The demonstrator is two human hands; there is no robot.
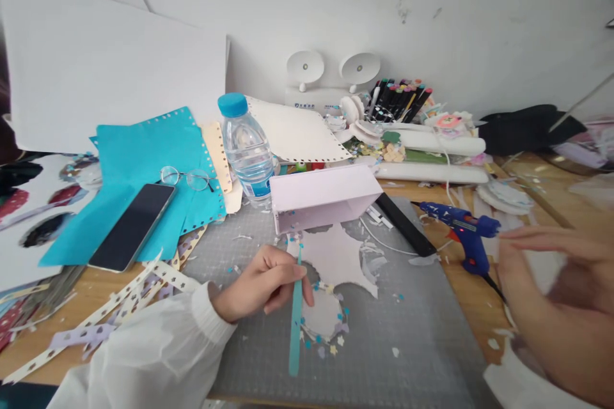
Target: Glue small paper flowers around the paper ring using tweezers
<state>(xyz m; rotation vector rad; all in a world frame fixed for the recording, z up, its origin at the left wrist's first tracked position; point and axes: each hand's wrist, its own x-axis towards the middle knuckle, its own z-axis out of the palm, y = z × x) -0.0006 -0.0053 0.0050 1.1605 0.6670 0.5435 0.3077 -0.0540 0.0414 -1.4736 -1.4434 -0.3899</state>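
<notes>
Left hand (271, 281) has a teal paper strip (294, 332) pinched between thumb and fingers nearer its far end, probably so the longer near part stays free and visible. Strip sits over the cutting mat (407, 358), which likely shields the bench (453, 262). Just right of that hand: a round paper disc (323, 316) with confetti around it; beyond it, a scalloped paper offcut (336, 252), then an open white paper box (330, 192). Right hand (570, 300): thumb and forefinger close together, narrow; can't tell if they grip anything. Glue gun (465, 230) lies just left of it, rear end toward the fingertips, likely parked for easy reach. Phone (132, 227) is off left of the left hand, presumably kept clear of scraps.
</notes>
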